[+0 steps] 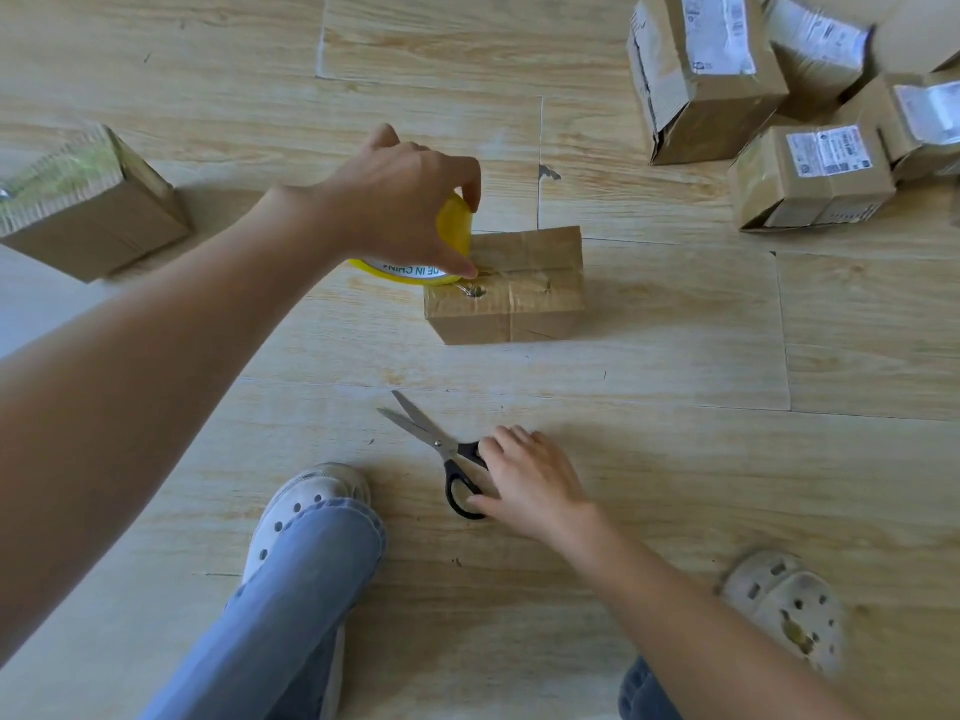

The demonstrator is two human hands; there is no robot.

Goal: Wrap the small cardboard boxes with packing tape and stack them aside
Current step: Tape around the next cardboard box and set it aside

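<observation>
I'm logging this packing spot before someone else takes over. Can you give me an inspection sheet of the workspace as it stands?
Surface: pale wood-plank floor.
Job's things: small cardboard box mid-floor, taped along its top; yellow tape roll at the box's left top edge; scissors on the floor, blades slightly open; pile of labelled boxes far right; one taped box far left.
Clutter: nothing seen.
Hands: left hand grips the tape roll; right hand holds the scissors by their black handles.
Cables: nothing seen.
Surroundings: the person's jeans and pale clogs nearest the camera.
</observation>
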